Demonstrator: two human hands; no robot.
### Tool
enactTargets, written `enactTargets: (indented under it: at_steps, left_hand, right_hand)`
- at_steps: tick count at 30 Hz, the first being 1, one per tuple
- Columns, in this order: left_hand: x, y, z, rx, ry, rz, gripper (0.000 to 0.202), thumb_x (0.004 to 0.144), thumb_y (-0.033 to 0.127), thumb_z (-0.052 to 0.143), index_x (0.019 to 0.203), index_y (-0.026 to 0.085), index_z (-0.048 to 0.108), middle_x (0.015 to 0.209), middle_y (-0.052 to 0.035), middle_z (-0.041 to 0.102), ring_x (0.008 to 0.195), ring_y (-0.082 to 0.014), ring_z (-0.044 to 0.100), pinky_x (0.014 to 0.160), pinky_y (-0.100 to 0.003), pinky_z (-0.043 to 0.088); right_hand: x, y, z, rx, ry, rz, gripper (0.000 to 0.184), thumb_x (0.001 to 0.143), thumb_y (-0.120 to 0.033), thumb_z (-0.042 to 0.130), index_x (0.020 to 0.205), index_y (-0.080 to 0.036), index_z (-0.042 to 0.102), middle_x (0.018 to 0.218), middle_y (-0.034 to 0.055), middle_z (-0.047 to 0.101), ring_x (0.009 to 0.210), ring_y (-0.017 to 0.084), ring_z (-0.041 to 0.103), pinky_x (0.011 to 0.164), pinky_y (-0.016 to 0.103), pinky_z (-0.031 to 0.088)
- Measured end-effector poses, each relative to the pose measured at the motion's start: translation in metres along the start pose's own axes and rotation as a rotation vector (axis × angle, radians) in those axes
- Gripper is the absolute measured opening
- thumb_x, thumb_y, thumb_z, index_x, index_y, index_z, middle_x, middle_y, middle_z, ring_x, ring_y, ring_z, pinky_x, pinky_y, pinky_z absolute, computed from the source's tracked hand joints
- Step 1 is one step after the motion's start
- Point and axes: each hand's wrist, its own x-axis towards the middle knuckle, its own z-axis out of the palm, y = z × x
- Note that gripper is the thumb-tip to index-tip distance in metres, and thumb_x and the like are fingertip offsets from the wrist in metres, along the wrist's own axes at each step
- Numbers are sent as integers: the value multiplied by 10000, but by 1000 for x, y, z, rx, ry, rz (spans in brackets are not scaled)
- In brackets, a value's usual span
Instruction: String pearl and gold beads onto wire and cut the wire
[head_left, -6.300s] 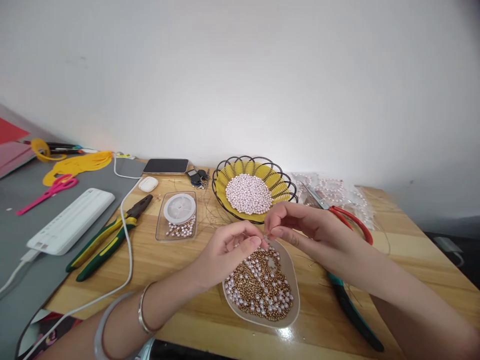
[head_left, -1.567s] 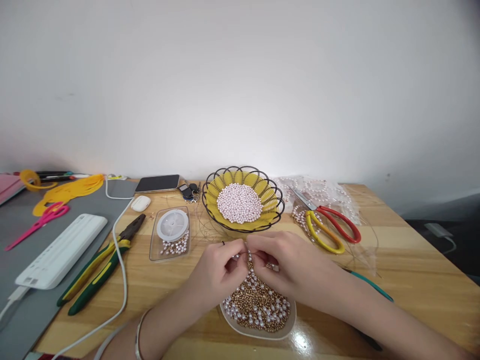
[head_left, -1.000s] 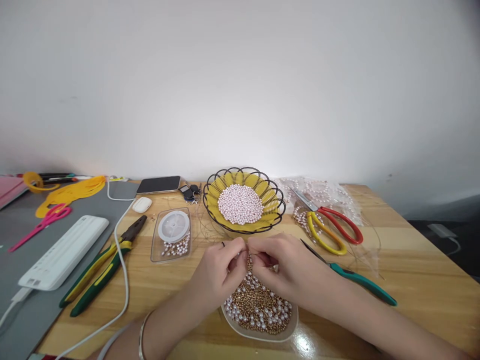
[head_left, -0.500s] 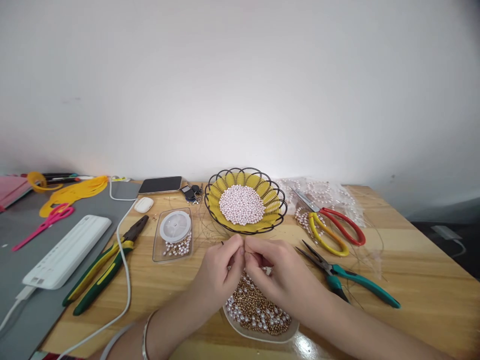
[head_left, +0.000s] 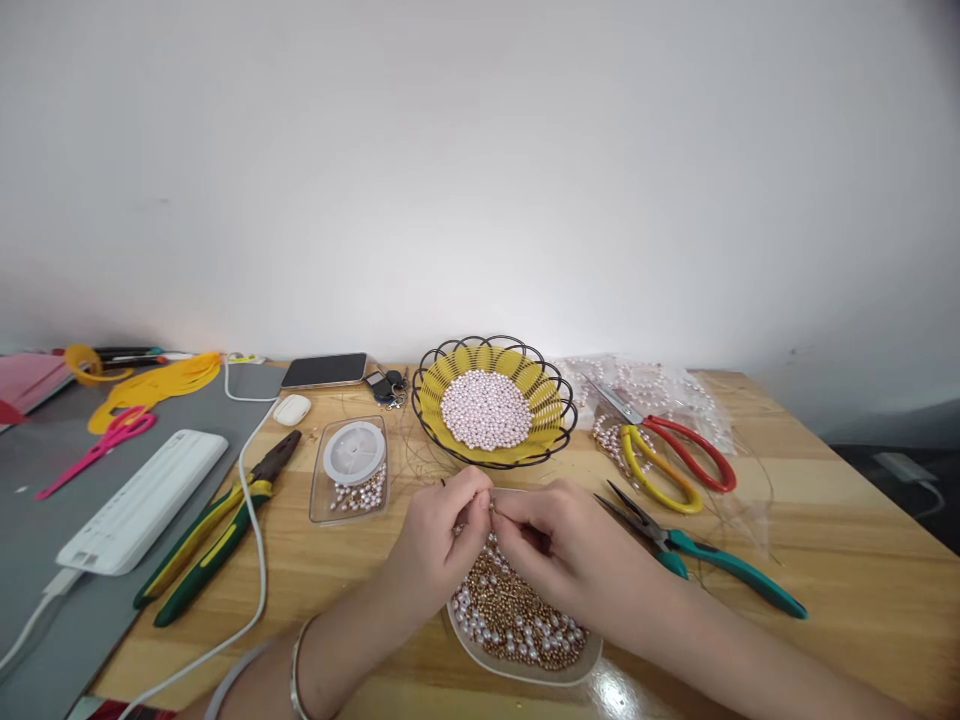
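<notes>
My left hand (head_left: 448,530) and my right hand (head_left: 562,548) meet fingertip to fingertip, each closed in a pinch. A tiny golden glint shows between the fingertips, too small to name. Both hands are above a white bowl (head_left: 517,674) of mixed gold and pearl-white beads (head_left: 517,610), partly hidden by my hands and right forearm. Just beyond them stands a yellow woven basket (head_left: 551,425) with a black looped rim, holding pale pink pearl beads (head_left: 486,408).
Left of my hands lie a clear box (head_left: 319,510) with a white spool (head_left: 355,453), green-yellow pliers (head_left: 214,540), a white cable (head_left: 259,560) and a power bank (head_left: 142,500). Rightward are teal needle-nose pliers (head_left: 739,570), red-and-yellow scissors (head_left: 690,455) and bagged pearl strands (head_left: 660,385).
My right fingertips have parted slightly from my left ones, uncovering a small golden spot between them. The whole view has shifted a little; the things on the table stay put.
</notes>
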Motion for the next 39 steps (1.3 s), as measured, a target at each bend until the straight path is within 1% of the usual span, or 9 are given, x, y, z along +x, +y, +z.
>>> enactTargets:
  at_steps: [6, 12, 16, 21, 24, 28, 31, 36, 39]
  left_hand:
    - [-1, -1, -1, 2, 3, 30, 205, 1024, 165, 412, 837, 213, 483, 697, 47, 464, 594, -105, 481, 574, -214, 340]
    - [-1, 1, -1, -53, 3, 13, 242, 1019, 169, 417, 784, 209, 458, 666, 53, 435, 579, -103, 449, 564, -217, 325]
    - [-1, 2, -2, -55, -3, -2, 236, 1014, 172, 425, 784, 206, 463, 649, 57, 421, 560, -102, 432, 552, -224, 312]
    - [-2, 3, -4, -41, -22, 28, 200, 990, 144, 437, 804, 208, 472, 655, 59, 416, 554, -99, 432, 551, -225, 310]
    - [-2, 3, -4, -31, -28, 38, 187, 973, 132, 452, 803, 210, 466, 653, 63, 413, 551, -96, 429, 548, -223, 304]
    - [-1, 3, -4, -21, -30, 40, 180, 959, 143, 467, 794, 213, 449, 641, 69, 382, 528, -94, 400, 530, -225, 290]
    - [-1, 2, -3, -1, -20, 49, 175, 950, 145, 475, 791, 213, 450, 641, 68, 385, 529, -97, 400, 530, -229, 292]
    - [-1, 1, -1, 16, -9, 65, 200, 965, 133, 444, 783, 215, 445, 658, 53, 430, 574, -108, 449, 558, -227, 328]
    - [-2, 1, -1, 19, -18, 73, 198, 973, 134, 439, 794, 216, 454, 677, 43, 462, 600, -115, 476, 571, -229, 346]
  right_hand:
    - [0, 1, 0, 24, 5, -45, 283, 857, -171, 408, 599, -223, 303, 521, -69, 320, 474, 83, 277, 465, 244, 218]
    - [1, 0, -3, 37, -14, -63, 288, 860, -173, 410, 602, -226, 295, 525, -72, 316, 481, 85, 274, 461, 242, 224]
    - [-1, -1, -9, 13, -15, -47, 282, 842, -166, 421, 602, -227, 287, 524, -76, 299, 478, 85, 265, 454, 241, 214]
    - [-1, 0, -20, -21, -24, -61, 292, 822, -156, 440, 589, -225, 278, 522, -82, 261, 475, 83, 256, 444, 234, 209]
    - [-1, 0, -22, -32, -33, -70, 300, 825, -147, 447, 586, -222, 281, 525, -86, 240, 477, 83, 237, 442, 237, 203]
    - [-2, -1, -22, -31, -58, -52, 288, 814, -134, 450, 593, -222, 288, 530, -87, 240, 482, 86, 230, 439, 237, 202]
    - [-2, -1, -21, -41, -68, -47, 287, 821, -142, 449, 594, -222, 292, 530, -86, 249, 480, 85, 237, 443, 242, 208]
    - [-4, -1, -20, -30, -99, -49, 272, 805, -135, 457, 602, -224, 298, 529, -84, 268, 481, 85, 242, 446, 239, 214]
    - [-5, -2, -15, -27, -98, -60, 284, 815, -134, 457, 604, -224, 290, 515, -84, 287, 473, 83, 234, 440, 240, 206]
